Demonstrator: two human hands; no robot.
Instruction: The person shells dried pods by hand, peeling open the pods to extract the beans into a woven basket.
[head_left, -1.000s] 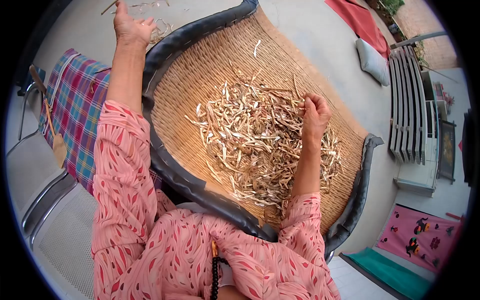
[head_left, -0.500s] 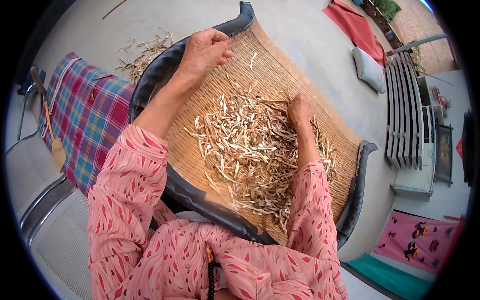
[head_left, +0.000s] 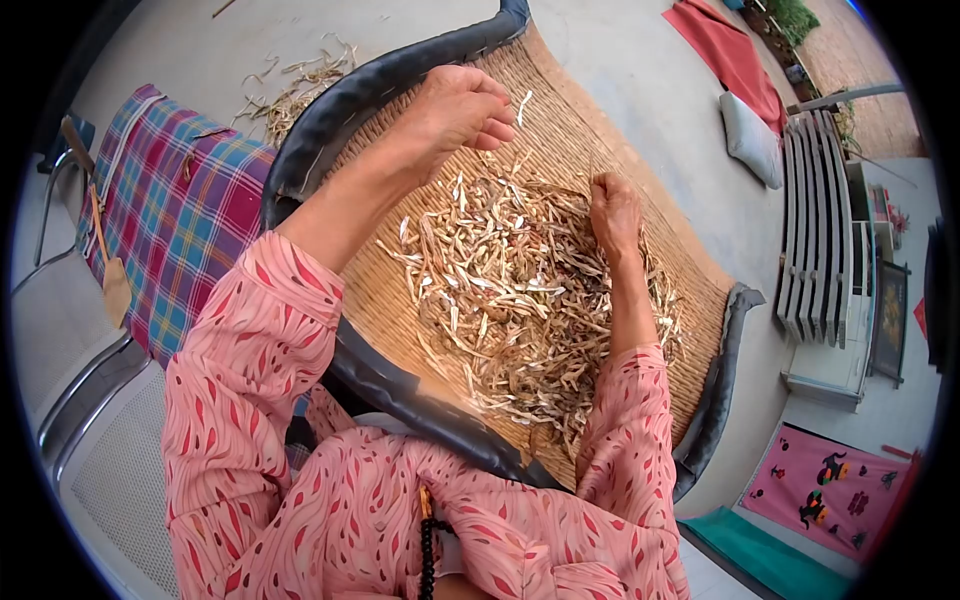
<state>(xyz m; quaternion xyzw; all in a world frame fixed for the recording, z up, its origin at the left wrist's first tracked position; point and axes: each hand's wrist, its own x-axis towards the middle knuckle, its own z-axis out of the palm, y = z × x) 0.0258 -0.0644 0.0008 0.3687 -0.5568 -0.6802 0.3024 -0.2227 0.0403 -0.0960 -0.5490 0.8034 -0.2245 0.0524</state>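
While your left hand (head_left: 455, 112) hangs over the far left part of a broad tan woven tray with a thick black rim (head_left: 560, 112), its fingers are loosely bent, neither flat nor in a fist; you cannot tell from this view whether anything is tucked inside them. Your right hand (head_left: 615, 212) is curled nearly closed at the far right side of the heap of dry, pale-brown pods (head_left: 510, 285), and its grip is hidden, so whether it has hold of a pod cannot be told. The heap lies in front of you, on the middle and right of the tray, with bare weave to its left and beyond it. One slender whitish pod (head_left: 523, 106) lies apart on the far weave, near your left hand. Past the tray's far left edge, straw-coloured dry husks (head_left: 285, 105) are scattered on the pale grey floor (head_left: 620, 50). A blue-and-magenta plaid cloth (head_left: 190, 205) hangs at left.
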